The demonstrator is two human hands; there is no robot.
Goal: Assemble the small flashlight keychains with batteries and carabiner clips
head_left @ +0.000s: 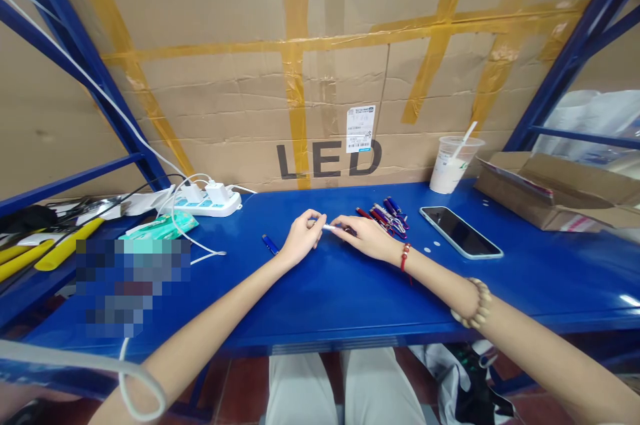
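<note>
Near the middle of the blue table [310,298], my left hand [303,237] has its fingers pinched around one end of a small white piece [329,228]. The fingertips of my right hand [363,236] are closed on the other end of that piece. What else the fingers may hide is too small to make out. A blue pen-like item [270,244] lies just left of my left hand. Beyond my right hand lies a pile of red and blue metallic items [387,216] with small straps.
A phone [461,231], a drink cup with a straw [453,165] and an open cardboard box [565,191] are on the right. At left are a white power strip [215,206], a green packet [160,226], loose cables and yellow-handled items [70,246]. Cardboard [225,105] stands behind.
</note>
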